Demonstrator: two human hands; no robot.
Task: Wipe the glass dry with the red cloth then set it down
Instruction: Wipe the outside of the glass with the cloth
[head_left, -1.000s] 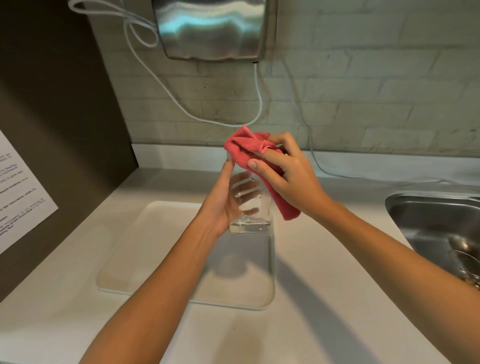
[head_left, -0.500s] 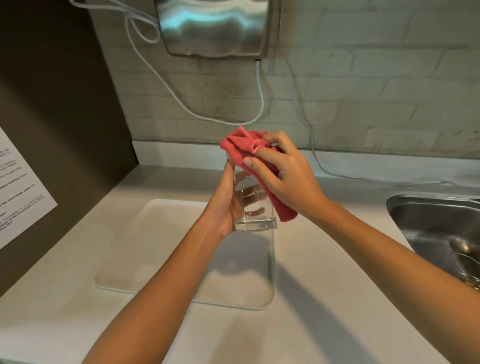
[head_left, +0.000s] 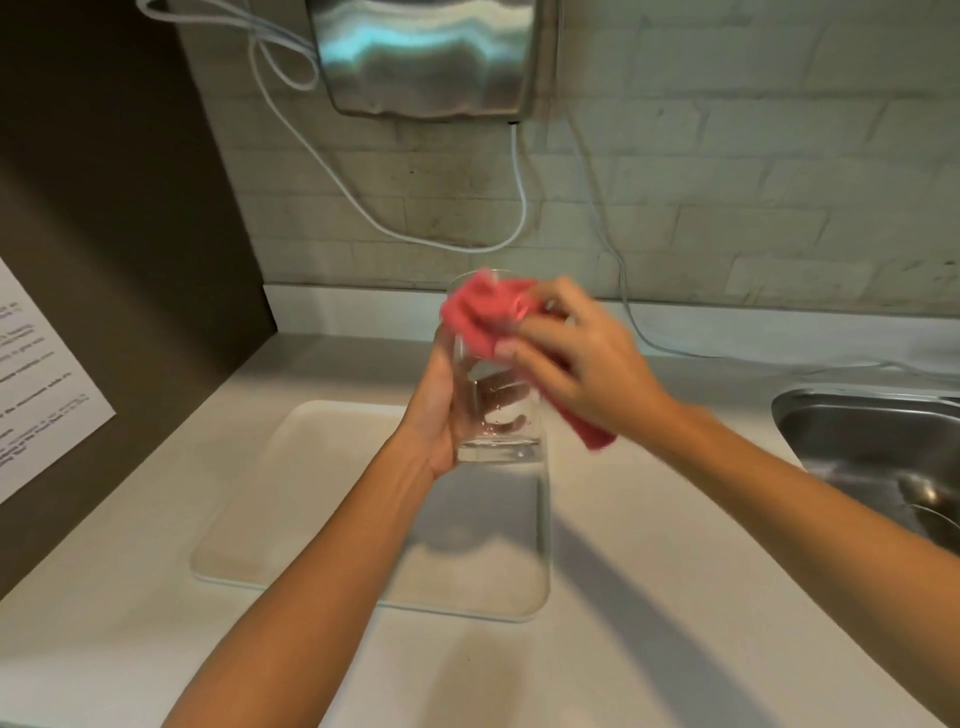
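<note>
Left hand (head_left: 441, 410) grips the upright glass (head_left: 496, 395); right hand (head_left: 582, 364) pinches red cloth (head_left: 488, 314) (bunched in its mouth).

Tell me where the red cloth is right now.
In the head view, the red cloth is centre frame, bunched in the right hand at the rim of the glass, which the left hand holds above the white tray.

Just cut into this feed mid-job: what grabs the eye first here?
The red cloth, bunched at the rim of a clear glass, held up at centre frame above the white counter. The left hand grips the glass from the side, while the right hand presses the cloth against it. Below them lies a pale tray; a steel sink sits at the right edge and a shiny metal box on the wall above.
</note>
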